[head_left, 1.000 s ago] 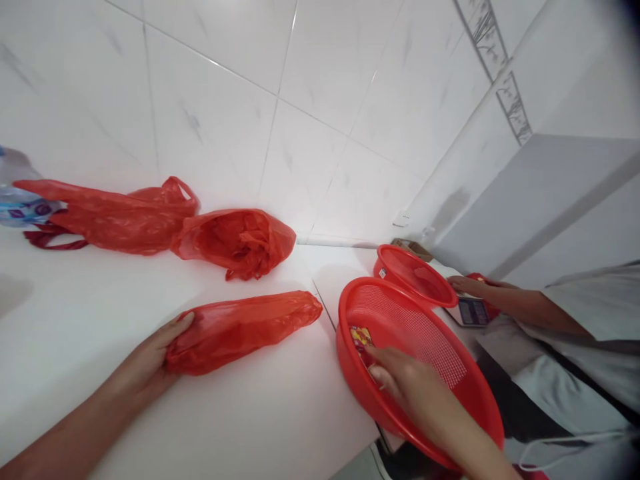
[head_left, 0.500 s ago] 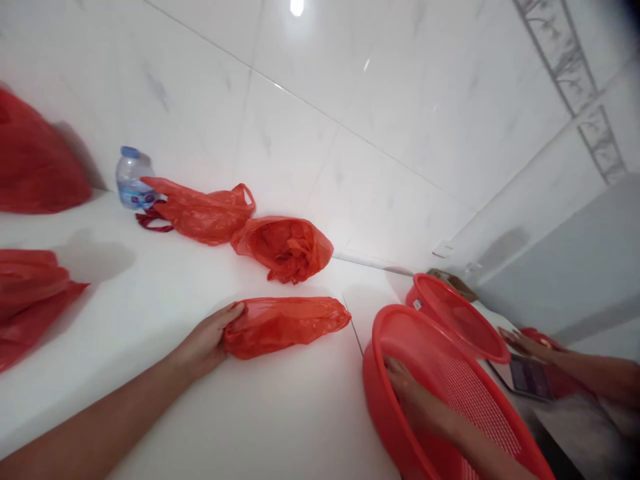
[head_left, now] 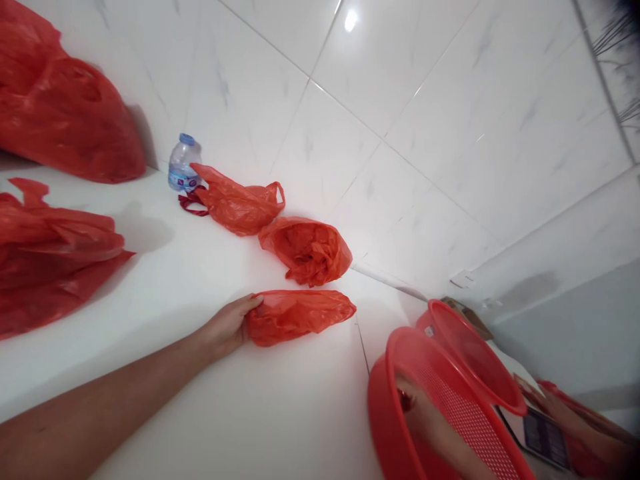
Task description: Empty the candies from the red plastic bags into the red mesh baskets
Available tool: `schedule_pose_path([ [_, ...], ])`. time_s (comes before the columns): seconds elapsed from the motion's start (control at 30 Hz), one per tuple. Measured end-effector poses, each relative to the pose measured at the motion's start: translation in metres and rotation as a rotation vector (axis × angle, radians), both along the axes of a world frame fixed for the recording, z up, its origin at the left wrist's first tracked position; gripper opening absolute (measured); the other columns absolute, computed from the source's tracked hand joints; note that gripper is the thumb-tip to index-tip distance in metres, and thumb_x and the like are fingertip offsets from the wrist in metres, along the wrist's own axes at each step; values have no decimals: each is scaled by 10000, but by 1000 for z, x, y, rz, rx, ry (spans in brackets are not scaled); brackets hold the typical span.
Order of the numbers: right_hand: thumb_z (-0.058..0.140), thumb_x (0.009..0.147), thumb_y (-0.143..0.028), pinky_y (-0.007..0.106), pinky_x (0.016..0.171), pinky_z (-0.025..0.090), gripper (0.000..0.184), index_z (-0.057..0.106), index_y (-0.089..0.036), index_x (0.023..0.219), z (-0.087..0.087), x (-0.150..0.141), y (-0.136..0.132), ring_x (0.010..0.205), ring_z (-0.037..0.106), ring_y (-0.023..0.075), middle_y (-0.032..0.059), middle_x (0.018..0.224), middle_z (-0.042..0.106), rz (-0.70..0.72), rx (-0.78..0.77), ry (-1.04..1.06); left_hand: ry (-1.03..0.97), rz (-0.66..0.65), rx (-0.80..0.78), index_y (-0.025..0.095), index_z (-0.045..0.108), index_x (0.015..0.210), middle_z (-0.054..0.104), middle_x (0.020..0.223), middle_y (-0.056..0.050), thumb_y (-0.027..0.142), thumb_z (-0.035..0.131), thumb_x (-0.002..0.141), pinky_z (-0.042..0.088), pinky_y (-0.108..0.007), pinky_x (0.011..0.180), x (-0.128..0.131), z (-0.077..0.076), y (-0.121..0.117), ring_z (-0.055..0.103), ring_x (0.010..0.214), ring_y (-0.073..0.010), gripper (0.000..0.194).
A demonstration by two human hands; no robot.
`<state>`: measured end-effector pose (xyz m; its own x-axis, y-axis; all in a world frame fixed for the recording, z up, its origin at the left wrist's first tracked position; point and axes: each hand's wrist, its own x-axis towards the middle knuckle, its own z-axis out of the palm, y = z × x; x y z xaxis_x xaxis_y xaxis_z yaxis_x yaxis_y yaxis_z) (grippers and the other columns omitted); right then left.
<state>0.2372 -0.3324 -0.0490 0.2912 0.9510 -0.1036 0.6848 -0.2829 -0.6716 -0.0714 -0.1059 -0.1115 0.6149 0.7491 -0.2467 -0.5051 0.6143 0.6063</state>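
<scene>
My left hand (head_left: 235, 327) grips the end of a red plastic bag (head_left: 303, 317), thumb on top and fingers underneath. The bag lies flattened on its side over the white table. My right hand (head_left: 413, 403) is down inside a red plastic basket (head_left: 383, 420) with a perforated wall, its fingers curled. A small dark red, shiny thing shows at those fingers, too small to name. Just behind the held bag stands an open red bag (head_left: 315, 250) stuffed with crumpled plastic. Another crumpled red bag (head_left: 240, 207) touches its left side.
A water bottle (head_left: 184, 167) stands by the tiled wall. Large red bags (head_left: 75, 120) sit at the left, one nearer on the table (head_left: 50, 260). Beyond my basket are a second red basket (head_left: 470, 350), another person's hand (head_left: 550, 403) and a dark-screened device (head_left: 545, 437).
The view has swung, shifting the scene rightward. My right hand's fingers have curled in the basket, with a small dark red thing now showing there. My left hand keeps its grip on the bag.
</scene>
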Motion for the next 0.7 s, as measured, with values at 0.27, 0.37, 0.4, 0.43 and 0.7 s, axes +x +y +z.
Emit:
schedule_pose_path([
  [0.27, 753, 575, -337, 345, 654, 507, 425, 602, -260, 964, 48, 33, -1, 741, 625, 218, 34, 924, 658, -400, 195, 216, -107, 3, -62, 127, 626, 931, 696, 905, -105, 184, 618, 794, 529, -352, 797, 2, -6, 1, 659, 830, -222, 148],
  [0.37, 756, 596, -322, 327, 646, 493, 418, 565, -260, 963, 77, 6, 19, 697, 615, 195, 18, 833, 647, -347, 273, 368, -116, -1, -67, 112, 622, 983, 692, 955, -126, 185, 609, 798, 529, -350, 813, 1, -3, 0, 658, 890, -236, 199],
  [0.4, 754, 603, -295, 317, 648, 485, 383, 560, -253, 930, 83, -7, 28, 694, 610, 187, 12, 797, 638, -278, 259, 425, -105, 4, -68, 109, 621, 991, 692, 960, -129, 184, 607, 798, 533, -349, 808, 0, -2, -1, 660, 892, -236, 207],
  [0.43, 750, 611, -275, 299, 616, 471, 361, 555, -253, 914, 86, -19, 38, 652, 594, 168, -1, 760, 626, -219, 243, 469, -90, 10, -69, 110, 619, 993, 693, 961, -129, 178, 605, 798, 536, -351, 803, 0, -1, -1, 664, 886, -233, 208],
  [0.7, 734, 615, -202, 257, 545, 433, 376, 535, -250, 930, 43, -92, 116, 612, 589, 142, -20, 748, 619, 106, -20, 733, -115, 47, -85, 93, 631, 977, 702, 973, -160, 154, 537, 824, 537, -375, 814, 3, -1, 2, 685, 854, -235, 189],
])
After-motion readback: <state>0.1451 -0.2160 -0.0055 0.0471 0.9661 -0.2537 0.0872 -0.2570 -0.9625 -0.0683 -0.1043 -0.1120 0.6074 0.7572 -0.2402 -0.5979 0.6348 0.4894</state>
